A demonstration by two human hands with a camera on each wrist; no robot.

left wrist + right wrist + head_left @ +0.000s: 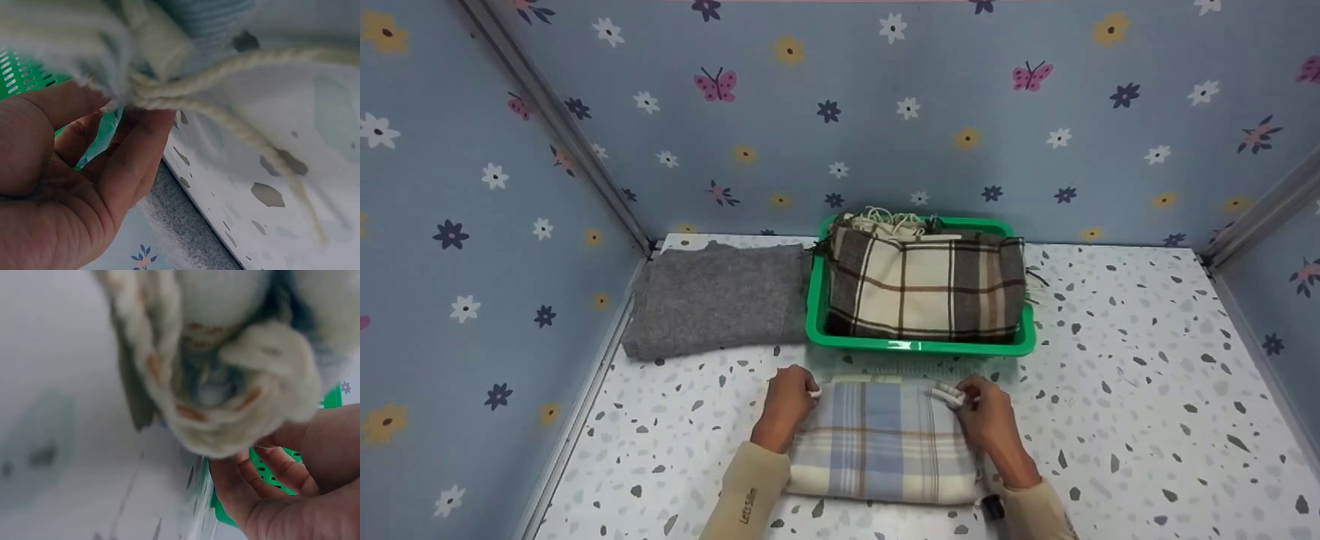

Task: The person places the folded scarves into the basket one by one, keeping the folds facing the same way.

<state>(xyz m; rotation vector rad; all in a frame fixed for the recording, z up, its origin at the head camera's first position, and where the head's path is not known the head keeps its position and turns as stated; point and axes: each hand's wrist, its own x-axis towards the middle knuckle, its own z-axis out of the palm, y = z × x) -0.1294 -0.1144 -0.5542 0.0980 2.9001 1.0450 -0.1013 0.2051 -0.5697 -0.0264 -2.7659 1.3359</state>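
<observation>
A folded plaid scarf (881, 442) in pale blue, cream and brown lies on the table between the two hands, in front of the green basket. My left hand (789, 397) pinches its far left corner between thumb and fingers. In the left wrist view, twisted cream fringe strands (242, 126) hang out past the fingertips. At the far right corner, my right hand (988, 414) pinches the edge, where a pale strip of cloth is turned up. The right wrist view shows thick folded layers and looped cream fringe (225, 433) right at the fingertips.
Behind the scarf stands a green basket (919, 347) holding a brown, black and cream plaid scarf (930, 289) with fringe. A folded grey cloth (720, 304) lies left of the basket. Flowered blue panels (885, 135) enclose the speckled white table (1140, 390) at the back and sides.
</observation>
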